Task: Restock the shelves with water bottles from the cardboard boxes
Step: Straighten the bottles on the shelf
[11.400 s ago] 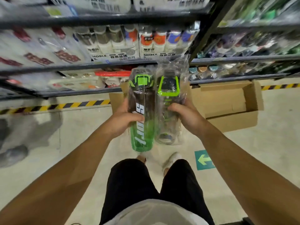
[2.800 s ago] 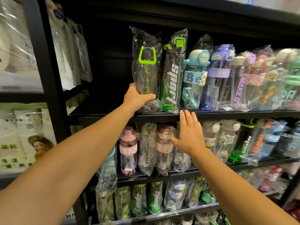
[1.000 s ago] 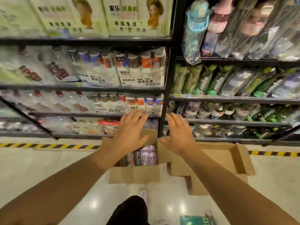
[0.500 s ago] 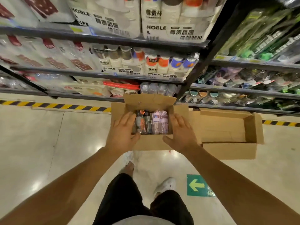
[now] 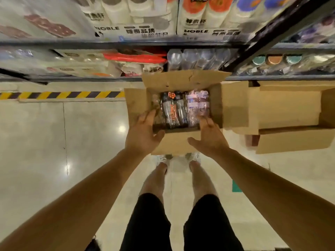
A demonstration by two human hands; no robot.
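Cardboard box (image 5: 174, 142) holds wrapped water bottles (image 5: 174, 109); neighbouring box (image 5: 290, 140) looks bare.

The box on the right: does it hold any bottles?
No. The box on the right shows only bare cardboard inside; the bottles lie in the other box.

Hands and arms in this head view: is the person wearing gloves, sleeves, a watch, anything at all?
Nothing shows on them. The left hand and right hand are bare, without gloves, rings or a watch in view, and both forearms are uncovered all the way to the picture's edge, so no sleeves appear. Lower down the person wears black shorts and light shoes.
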